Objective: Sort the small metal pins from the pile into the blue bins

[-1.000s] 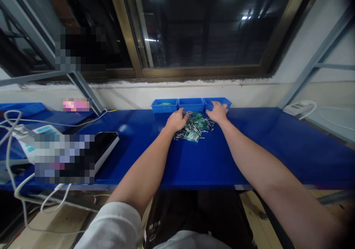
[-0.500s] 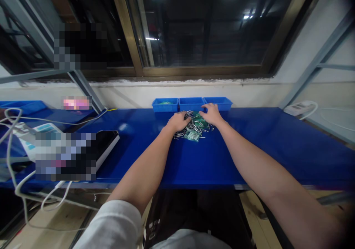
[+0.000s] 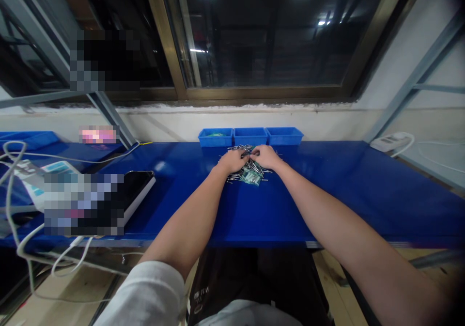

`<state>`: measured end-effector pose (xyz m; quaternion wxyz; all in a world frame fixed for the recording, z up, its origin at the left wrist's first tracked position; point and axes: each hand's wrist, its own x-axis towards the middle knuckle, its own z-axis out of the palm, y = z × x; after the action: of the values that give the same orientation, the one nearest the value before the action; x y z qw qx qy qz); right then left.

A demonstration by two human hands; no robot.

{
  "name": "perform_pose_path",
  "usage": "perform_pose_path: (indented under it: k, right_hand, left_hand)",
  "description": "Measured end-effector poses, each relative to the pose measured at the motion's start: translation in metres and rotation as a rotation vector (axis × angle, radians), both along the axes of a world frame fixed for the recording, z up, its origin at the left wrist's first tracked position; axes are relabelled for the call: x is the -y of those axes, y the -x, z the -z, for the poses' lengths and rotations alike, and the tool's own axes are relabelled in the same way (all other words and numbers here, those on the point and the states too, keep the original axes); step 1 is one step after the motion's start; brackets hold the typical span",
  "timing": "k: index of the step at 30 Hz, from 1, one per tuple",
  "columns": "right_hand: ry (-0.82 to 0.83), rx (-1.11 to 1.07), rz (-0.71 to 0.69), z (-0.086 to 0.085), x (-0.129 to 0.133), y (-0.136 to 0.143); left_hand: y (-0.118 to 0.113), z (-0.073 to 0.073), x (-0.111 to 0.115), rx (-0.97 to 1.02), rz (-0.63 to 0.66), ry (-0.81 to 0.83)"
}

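Observation:
A heap of thin silvery metal pins [image 3: 261, 175], like nails or rivets, lies on the blue tabletop in front of me. Among the pins is a small green-tinted clear bag [image 3: 252, 178] that seems to have pieces inside. My left hand [image 3: 234, 161] rests on the left side of the heap, its fingers curled inward. From the right, my right hand [image 3: 267, 157] reaches over the heap with thumb and fingers drawn together. The fingertips of both hands nearly meet above the pins. Whatever they pinch is too small or too hidden to name.
Behind the heap stand three blue bins: the left bin [image 3: 216, 143] holds something green, beside the middle bin [image 3: 250, 142] and right bin [image 3: 285, 142]. A tablet-like device [image 3: 140, 195] and white cables [image 3: 27, 253] lie left. A white power strip [image 3: 388, 143] sits far right.
My right hand has moved left and down onto the heap, and its spread fingers have closed. My left hand has stayed nearly in place.

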<state>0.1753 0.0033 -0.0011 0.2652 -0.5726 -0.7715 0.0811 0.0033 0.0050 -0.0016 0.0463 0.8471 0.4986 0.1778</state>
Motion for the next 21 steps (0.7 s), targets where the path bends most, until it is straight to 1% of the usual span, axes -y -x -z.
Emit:
perform_pose_path:
  k: [4,7,13,18,21]
  right_hand:
    - [0.084,-0.122,0.071,-0.0013,0.0019,0.0015]
    - [0.105,-0.14,0.091,-0.0025,0.0019,0.0029]
    - [0.112,-0.077,0.079,-0.0041,0.0007,0.0049]
    - [0.121,-0.137,0.121,-0.0037,0.0006,0.0045]
    - [0.118,-0.193,0.095,-0.0026,0.0004,0.0035]
  left_hand:
    - [-0.0002,-0.0005,0.0009,-0.016,-0.009,0.013]
    - [-0.0005,0.0001,0.0005,-0.011,-0.016,0.016]
    - [-0.0004,0.0003,0.0001,0.0,-0.009,0.004]
    - [-0.0004,0.0014,-0.0012,0.002,-0.003,-0.007]
    - [-0.0008,0.0006,-0.0005,0.003,-0.01,-0.007]
